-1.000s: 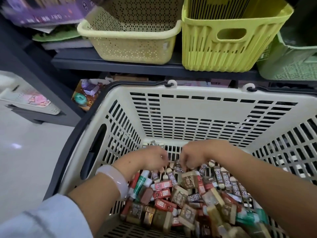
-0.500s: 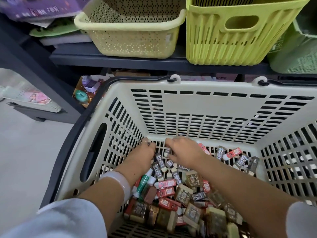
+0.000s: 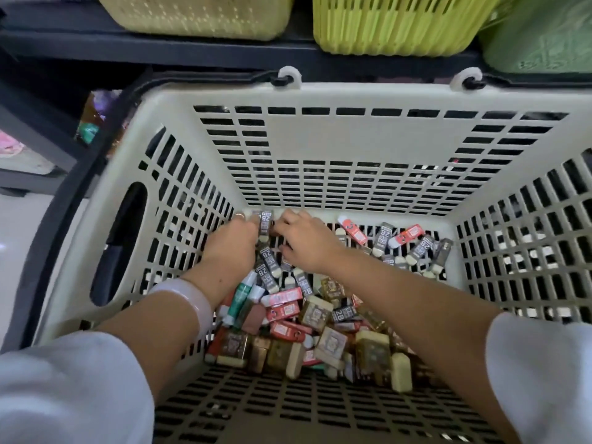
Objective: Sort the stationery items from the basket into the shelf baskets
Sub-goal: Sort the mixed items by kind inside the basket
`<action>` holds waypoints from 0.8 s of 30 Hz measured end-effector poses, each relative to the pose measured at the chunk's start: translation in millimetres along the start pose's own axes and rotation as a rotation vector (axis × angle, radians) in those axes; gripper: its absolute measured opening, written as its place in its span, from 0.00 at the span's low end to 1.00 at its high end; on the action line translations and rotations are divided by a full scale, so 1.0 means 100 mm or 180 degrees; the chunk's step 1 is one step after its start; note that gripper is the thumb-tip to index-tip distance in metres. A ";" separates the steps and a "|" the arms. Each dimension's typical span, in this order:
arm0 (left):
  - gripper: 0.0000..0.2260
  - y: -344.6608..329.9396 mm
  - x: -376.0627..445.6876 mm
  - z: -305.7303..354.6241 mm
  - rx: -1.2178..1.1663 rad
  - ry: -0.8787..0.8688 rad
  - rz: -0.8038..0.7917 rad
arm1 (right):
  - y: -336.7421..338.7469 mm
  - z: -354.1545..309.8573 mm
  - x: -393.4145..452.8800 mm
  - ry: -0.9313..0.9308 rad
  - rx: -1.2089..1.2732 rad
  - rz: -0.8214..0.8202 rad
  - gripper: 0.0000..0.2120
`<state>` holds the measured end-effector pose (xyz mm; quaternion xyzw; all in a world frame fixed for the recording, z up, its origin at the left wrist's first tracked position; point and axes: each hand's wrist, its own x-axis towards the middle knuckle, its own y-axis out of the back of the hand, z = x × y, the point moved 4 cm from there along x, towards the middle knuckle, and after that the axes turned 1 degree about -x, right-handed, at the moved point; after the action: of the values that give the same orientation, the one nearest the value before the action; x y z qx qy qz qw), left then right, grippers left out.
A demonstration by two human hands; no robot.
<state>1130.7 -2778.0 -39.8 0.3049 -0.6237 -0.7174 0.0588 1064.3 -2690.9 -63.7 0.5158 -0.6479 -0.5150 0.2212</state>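
While both hands dig at the far wall of the basket (image 3: pixel 134 149), the left hand (image 3: pixel 230 245) clenches grey 2B erasers (image 3: pixel 265 221) and the right hand (image 3: pixel 304 241) pinches at more, best gathering one kind only.

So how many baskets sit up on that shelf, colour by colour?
Pale yellow basket: 1
Lime basket: 1
Green basket: 1
Total: 3
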 end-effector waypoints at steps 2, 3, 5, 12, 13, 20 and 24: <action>0.20 0.00 0.01 0.04 0.0062 -0.0270 0.0072 | 0.01 0.03 -0.04 0.0123 0.0063 -0.0128 0.19; 0.22 0.00 0.01 0.07 0.0146 -0.0468 0.0054 | 0.04 0.06 -0.06 0.0170 0.0136 -0.0183 0.19; 0.22 -0.02 0.01 0.11 0.0368 -0.0819 -0.0087 | 0.08 0.13 -0.10 0.0296 0.0152 -0.0328 0.18; 0.12 0.03 0.03 0.11 0.0283 -0.0905 -0.0539 | 0.14 0.16 -0.09 0.0497 -0.0430 -0.0407 0.12; 0.12 0.04 0.03 0.09 0.0251 -0.0876 -0.0627 | 0.15 0.15 -0.09 0.0436 -0.0480 -0.0430 0.12; 0.07 0.15 0.07 0.01 0.0312 -0.0504 -0.0817 | 0.13 0.20 -0.08 -0.0785 0.0231 0.0164 0.12; 0.10 0.11 0.07 0.02 0.0277 -0.0507 -0.1207 | 0.07 0.08 0.06 -0.1356 0.2070 0.0117 0.03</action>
<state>1121.0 -2781.4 -32.3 0.3615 -0.5881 -0.7098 -0.1400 1052.4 -2693.3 -61.7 0.4288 -0.8179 -0.3743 -0.0842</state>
